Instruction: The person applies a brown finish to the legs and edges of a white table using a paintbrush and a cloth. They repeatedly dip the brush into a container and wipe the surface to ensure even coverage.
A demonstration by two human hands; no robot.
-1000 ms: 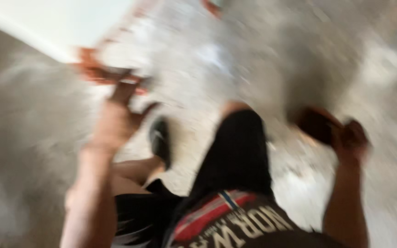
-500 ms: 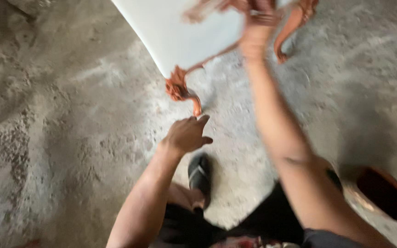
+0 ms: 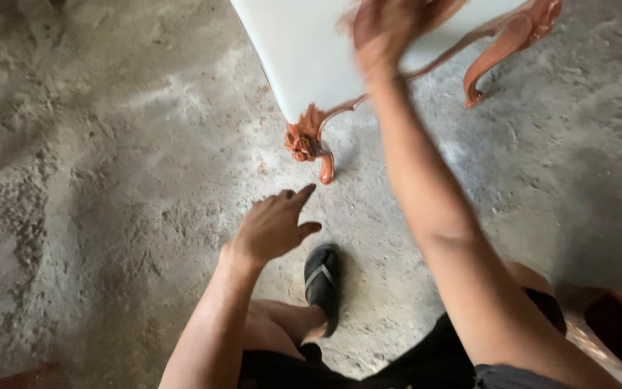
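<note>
Right hand [image 3: 386, 29]: raised over the white padded panel [image 3: 304, 50] of a piece of furniture, blurred; cannot tell whether it grips anything. Left hand [image 3: 273, 227]: open, fingers loosely extended, holding nothing, hovering above the rough grey concrete floor [image 3: 109, 180], near the carved reddish-brown wooden leg [image 3: 309, 144] at the panel's near corner, not touching it. A second curved reddish-brown leg [image 3: 494, 61] stands toward the far right edge of the panel. Below the left hand, a black flip-flop sandal [image 3: 322, 284] on the person's foot rests on the floor. Brown wooden object [image 3: 617, 331] at lower right, partly cut off; whether it contains anything is unclear.
</note>
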